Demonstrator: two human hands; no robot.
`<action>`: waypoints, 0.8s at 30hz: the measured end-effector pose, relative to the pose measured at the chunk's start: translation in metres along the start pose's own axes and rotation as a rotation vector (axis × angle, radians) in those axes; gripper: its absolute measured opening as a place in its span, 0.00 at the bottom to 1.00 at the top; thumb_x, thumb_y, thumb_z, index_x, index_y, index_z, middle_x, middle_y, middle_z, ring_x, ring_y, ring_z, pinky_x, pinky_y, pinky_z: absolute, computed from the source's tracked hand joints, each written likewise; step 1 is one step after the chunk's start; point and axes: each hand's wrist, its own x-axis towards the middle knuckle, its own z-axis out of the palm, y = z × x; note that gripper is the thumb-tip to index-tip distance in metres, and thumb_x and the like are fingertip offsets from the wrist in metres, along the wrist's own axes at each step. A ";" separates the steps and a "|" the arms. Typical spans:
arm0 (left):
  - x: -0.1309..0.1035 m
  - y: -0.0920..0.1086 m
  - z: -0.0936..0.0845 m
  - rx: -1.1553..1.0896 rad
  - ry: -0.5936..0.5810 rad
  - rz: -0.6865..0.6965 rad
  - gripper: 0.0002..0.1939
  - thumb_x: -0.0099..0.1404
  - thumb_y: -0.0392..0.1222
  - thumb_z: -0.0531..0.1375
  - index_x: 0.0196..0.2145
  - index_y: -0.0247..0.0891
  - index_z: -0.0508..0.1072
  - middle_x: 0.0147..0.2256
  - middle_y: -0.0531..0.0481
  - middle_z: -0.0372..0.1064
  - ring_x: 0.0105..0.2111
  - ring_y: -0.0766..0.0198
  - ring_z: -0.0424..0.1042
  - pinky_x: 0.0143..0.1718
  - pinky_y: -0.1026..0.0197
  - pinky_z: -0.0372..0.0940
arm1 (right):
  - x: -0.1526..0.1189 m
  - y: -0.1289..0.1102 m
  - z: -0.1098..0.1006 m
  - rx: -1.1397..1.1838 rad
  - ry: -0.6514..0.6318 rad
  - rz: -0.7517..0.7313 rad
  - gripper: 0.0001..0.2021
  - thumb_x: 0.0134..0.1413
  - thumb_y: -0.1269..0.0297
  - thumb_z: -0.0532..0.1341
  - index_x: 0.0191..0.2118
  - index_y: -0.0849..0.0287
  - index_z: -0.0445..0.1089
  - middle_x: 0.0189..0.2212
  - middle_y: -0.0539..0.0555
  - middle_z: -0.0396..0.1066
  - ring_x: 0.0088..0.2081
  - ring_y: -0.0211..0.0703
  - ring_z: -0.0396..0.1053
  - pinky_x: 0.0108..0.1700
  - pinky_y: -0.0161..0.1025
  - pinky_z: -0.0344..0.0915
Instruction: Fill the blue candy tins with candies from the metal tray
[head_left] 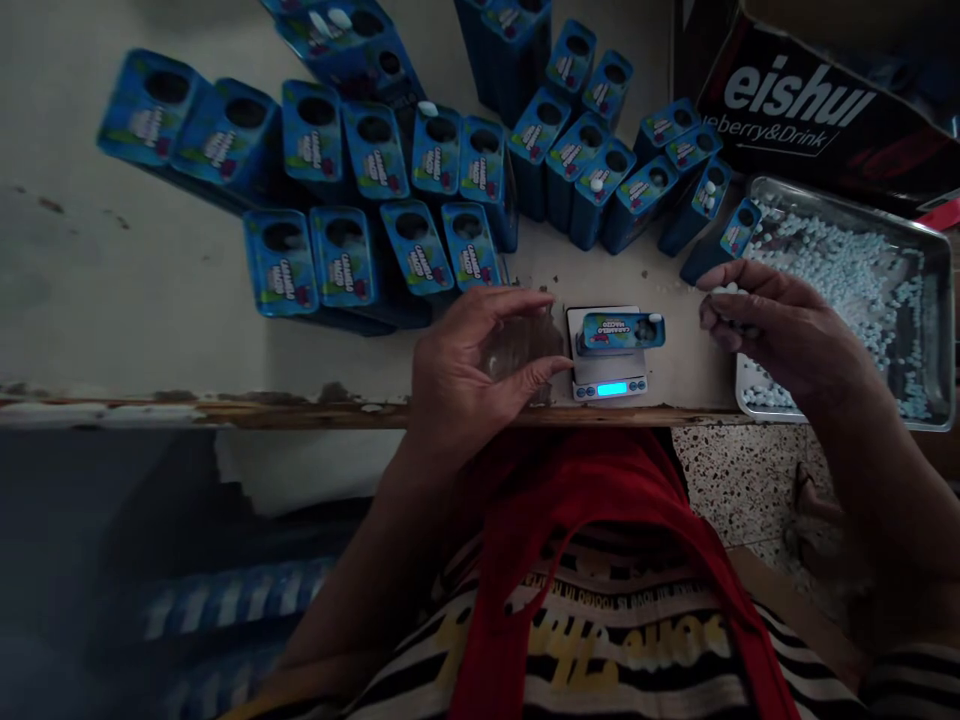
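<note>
My left hand (472, 355) is curved around a clear plastic container (521, 350) at the table's front edge, thumb and fingers on either side of it. Beside its fingertips, a small digital scale (609, 375) with a lit blue display carries a blue candy tin (619, 331) labelled "Caramelo Macizo", one white candy on its top near the opening. My right hand (780, 320) is closed on several small white candies (727, 292), held over the left edge of a metal tray (941, 330). Loose pale candies (847, 265) are spread in that tray.
Several blue tins (345, 255) stand in rows across the table, some with a white candy on top. More tins (577, 150) are grouped at the back right. A black cardboard box (810, 110) sits behind the tray. The table's worn wooden edge (360, 415) runs before me.
</note>
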 end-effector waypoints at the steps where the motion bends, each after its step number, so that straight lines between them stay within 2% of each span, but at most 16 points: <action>1: -0.001 0.000 0.000 0.000 0.011 0.006 0.23 0.69 0.60 0.74 0.57 0.51 0.81 0.54 0.49 0.81 0.55 0.52 0.81 0.57 0.45 0.79 | 0.000 -0.001 0.001 0.003 0.008 0.000 0.11 0.59 0.63 0.76 0.44 0.57 0.78 0.30 0.48 0.78 0.26 0.31 0.66 0.26 0.31 0.59; 7: -0.005 -0.002 -0.002 -0.002 0.022 -0.004 0.23 0.69 0.56 0.75 0.58 0.53 0.80 0.55 0.50 0.80 0.56 0.52 0.81 0.60 0.47 0.78 | 0.000 -0.007 0.008 -0.041 -0.011 -0.023 0.07 0.63 0.62 0.74 0.42 0.56 0.78 0.30 0.49 0.76 0.26 0.33 0.63 0.26 0.34 0.57; 13: -0.007 -0.007 0.003 -0.050 0.042 0.020 0.25 0.68 0.52 0.76 0.59 0.50 0.79 0.54 0.50 0.81 0.55 0.53 0.82 0.61 0.47 0.78 | 0.000 -0.009 0.009 -0.085 -0.065 -0.058 0.09 0.62 0.61 0.75 0.42 0.58 0.78 0.28 0.48 0.74 0.25 0.32 0.64 0.26 0.33 0.57; 19: -0.011 -0.011 0.012 -0.136 0.032 -0.004 0.32 0.66 0.54 0.77 0.64 0.50 0.74 0.58 0.47 0.80 0.59 0.51 0.81 0.65 0.42 0.77 | 0.000 -0.009 -0.005 -0.018 -0.061 -0.042 0.11 0.60 0.59 0.77 0.41 0.57 0.77 0.27 0.47 0.73 0.24 0.30 0.60 0.22 0.30 0.52; 24: -0.012 -0.017 0.030 -0.163 0.027 -0.064 0.36 0.64 0.48 0.78 0.64 0.47 0.70 0.60 0.44 0.78 0.63 0.51 0.78 0.68 0.45 0.74 | -0.002 -0.003 -0.030 -0.096 -0.001 -0.075 0.11 0.61 0.57 0.76 0.40 0.55 0.77 0.29 0.49 0.74 0.26 0.33 0.62 0.25 0.32 0.60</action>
